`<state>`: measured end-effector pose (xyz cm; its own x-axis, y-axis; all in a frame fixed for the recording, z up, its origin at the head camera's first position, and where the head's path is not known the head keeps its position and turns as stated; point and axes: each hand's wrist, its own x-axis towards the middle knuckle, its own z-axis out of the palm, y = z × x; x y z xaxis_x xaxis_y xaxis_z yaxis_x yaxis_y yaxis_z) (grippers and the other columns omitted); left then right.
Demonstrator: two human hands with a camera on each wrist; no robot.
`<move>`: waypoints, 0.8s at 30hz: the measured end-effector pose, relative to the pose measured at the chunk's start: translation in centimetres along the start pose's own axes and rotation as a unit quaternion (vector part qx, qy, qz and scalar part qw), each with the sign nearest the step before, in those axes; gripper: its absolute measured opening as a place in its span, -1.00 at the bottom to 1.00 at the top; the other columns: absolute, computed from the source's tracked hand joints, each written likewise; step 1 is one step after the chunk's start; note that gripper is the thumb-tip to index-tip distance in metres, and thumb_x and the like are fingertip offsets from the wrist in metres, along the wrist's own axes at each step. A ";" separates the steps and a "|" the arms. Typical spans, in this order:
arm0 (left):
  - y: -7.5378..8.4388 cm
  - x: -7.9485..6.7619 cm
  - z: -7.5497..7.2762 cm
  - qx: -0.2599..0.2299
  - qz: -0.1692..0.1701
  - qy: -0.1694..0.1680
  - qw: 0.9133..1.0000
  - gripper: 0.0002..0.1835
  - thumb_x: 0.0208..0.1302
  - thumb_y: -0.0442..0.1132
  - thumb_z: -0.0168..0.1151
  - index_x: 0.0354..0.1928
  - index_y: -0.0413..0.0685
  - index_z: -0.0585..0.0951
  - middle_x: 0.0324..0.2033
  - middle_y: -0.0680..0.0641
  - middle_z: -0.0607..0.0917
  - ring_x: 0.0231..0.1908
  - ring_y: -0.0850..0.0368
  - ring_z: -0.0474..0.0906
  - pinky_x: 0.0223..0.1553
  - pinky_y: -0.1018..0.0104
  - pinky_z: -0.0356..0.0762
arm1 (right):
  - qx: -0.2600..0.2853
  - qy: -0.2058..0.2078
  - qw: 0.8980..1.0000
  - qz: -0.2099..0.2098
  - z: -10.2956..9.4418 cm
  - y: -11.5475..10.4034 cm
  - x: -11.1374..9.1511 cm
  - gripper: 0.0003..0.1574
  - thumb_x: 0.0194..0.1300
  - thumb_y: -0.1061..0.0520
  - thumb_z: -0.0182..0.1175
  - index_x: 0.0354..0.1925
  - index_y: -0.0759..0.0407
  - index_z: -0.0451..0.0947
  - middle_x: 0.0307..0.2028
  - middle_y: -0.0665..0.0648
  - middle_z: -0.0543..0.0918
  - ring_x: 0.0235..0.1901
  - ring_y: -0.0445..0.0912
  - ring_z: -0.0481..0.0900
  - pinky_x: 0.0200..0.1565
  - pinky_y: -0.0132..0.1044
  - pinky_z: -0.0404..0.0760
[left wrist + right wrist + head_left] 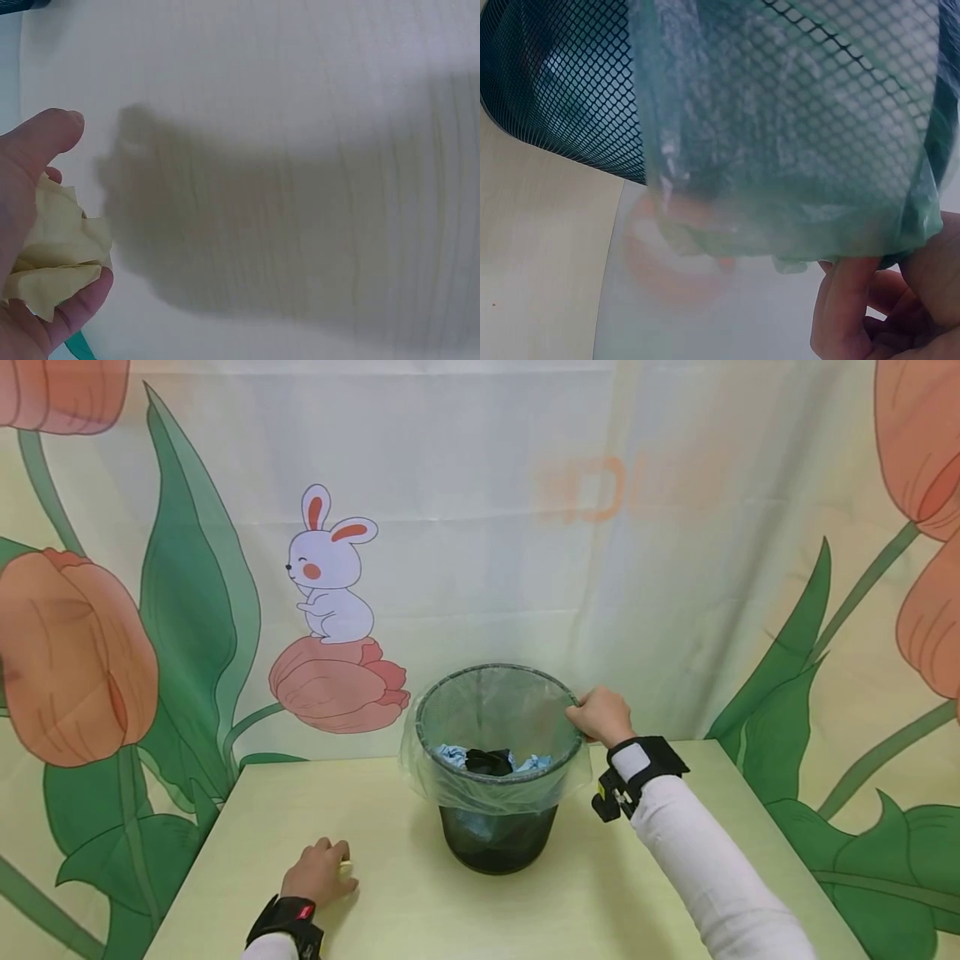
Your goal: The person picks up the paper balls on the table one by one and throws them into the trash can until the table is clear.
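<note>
A black mesh wastebasket (491,843) stands upright on the table, lined with a translucent green plastic bag (480,797) folded over its rim. My right hand (602,717) grips the basket's rim on the right side, fingers curled over the bag's edge. Inside lie crumpled blue pieces (534,763) and a crumpled black piece (489,762). To the basket's left, low over the table, my left hand (318,870) holds a crumpled piece of yellow paper (60,244). In the head view only a sliver of that paper shows.
The pale wood-grain table (375,827) has its back edge against a printed curtain (480,568) with tulips and a rabbit. Both wrists wear black straps; a small camera (611,797) hangs at the right one.
</note>
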<state>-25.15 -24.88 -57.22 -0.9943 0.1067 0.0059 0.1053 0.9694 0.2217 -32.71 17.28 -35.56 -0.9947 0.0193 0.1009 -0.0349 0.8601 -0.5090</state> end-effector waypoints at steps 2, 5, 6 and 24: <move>0.1 0.1 -0.2 -0.002 0.005 0.008 1.000 -0.62 -0.18 -0.06 0.45 -0.32 -0.03 0.53 -0.40 -0.09 0.46 -0.36 -0.07 0.45 -0.53 0.02 0.51 | -0.001 -0.001 1.000 0.001 0.0 0.1 0.0 -0.43 0.17 0.17 0.02 -0.88 0.01 0.04 -0.87 -0.09 0.07 -0.83 -0.21 0.39 -0.76 -0.48 0.19; 0.1 0.2 -0.6 0.004 0.012 0.022 1.000 -0.62 -0.18 -0.06 0.44 -0.34 -0.02 0.51 -0.42 -0.08 0.45 -0.37 -0.06 0.45 -0.56 0.05 0.50 | 0.002 0.000 1.000 0.004 0.1 0.1 0.0 -0.43 0.16 0.17 0.02 -0.88 0.01 0.04 -0.87 -0.09 0.07 -0.83 -0.20 0.41 -0.76 -0.48 0.24; 0.1 0.3 -0.7 0.006 0.015 0.027 1.000 -0.63 -0.18 -0.06 0.43 -0.34 -0.02 0.51 -0.43 -0.08 0.45 -0.38 -0.06 0.45 -0.57 0.06 0.49 | 0.003 0.000 1.000 0.005 0.1 0.1 0.0 -0.43 0.16 0.17 0.02 -0.88 0.01 0.04 -0.87 -0.09 0.07 -0.83 -0.19 0.41 -0.76 -0.48 0.24; 2.5 2.2 -4.7 0.025 0.069 0.078 0.994 -0.78 -0.15 -0.27 0.37 -0.43 -0.04 0.51 -0.51 0.00 0.50 -0.48 0.08 0.45 -0.62 0.24 0.45 | -0.002 0.003 1.000 0.001 0.0 0.0 -0.1 -0.43 0.15 0.17 0.03 -0.89 0.01 0.05 -0.87 -0.09 0.08 -0.84 -0.21 0.41 -0.77 -0.48 0.22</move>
<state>-27.15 -23.30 -52.04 -0.9607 0.2079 0.1842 0.2378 0.9582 0.1589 -32.62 17.24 -35.56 -0.9941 0.0242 0.1060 -0.0329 0.8625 -0.5050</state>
